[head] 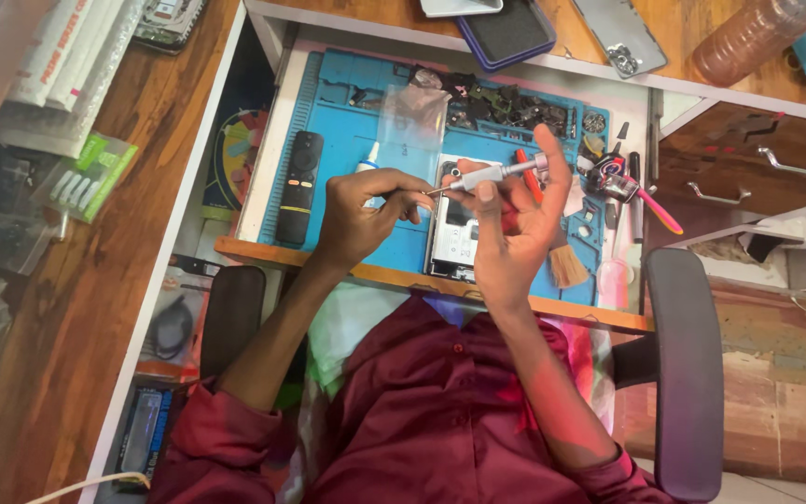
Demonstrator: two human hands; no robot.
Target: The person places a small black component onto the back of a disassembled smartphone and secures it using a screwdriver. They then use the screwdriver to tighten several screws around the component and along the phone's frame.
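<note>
At the centre of the frame we see our right hand (513, 229) holding a silver precision screwdriver (492, 176), while our left hand (358, 213) pinches its thin tip. Below both hands an opened phone (454, 238) lies on the blue work mat (347, 112), with a black remote control (298, 187) on the mat's left side and a brush (566, 264) at its lower right edge.

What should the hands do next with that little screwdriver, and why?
Probably lower the screwdriver tip onto the opened phone lying on the blue mat. The right hand holds the tool up in the air, the left hand pinches at its thin tip, and the phone sits right beneath them, untouched.
</note>
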